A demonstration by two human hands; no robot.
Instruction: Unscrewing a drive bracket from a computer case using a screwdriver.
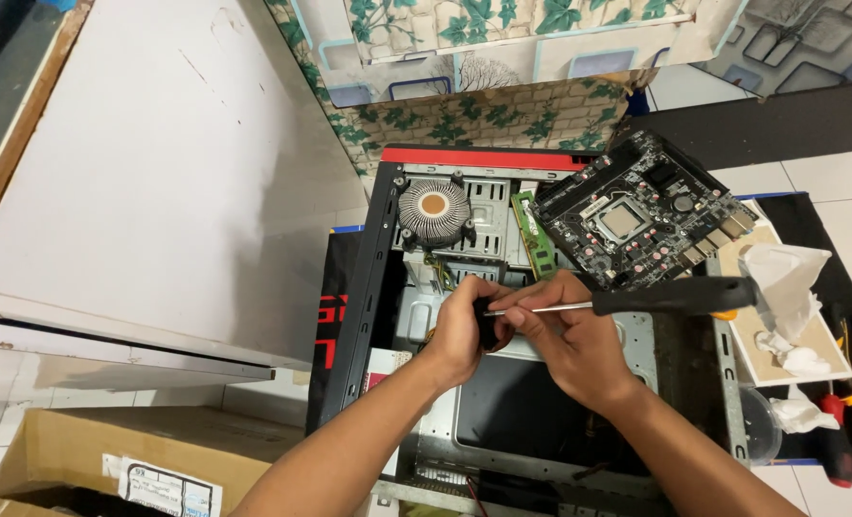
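A screwdriver [627,302] is gripped by the right hand [570,335], its tip pinched by the left hand [464,330] over the case [378,278]; a steady seating is called for next.

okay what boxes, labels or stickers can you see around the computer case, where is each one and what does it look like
Cardboard box: bottom left on the floor, brown, rectangular, open-topped.
Shipping label: stuck on that box's near side, white rectangle with dark print and a blue patch.
Small sticker: on the computer case edge, just left of the left hand, white and red.
No screens in view.
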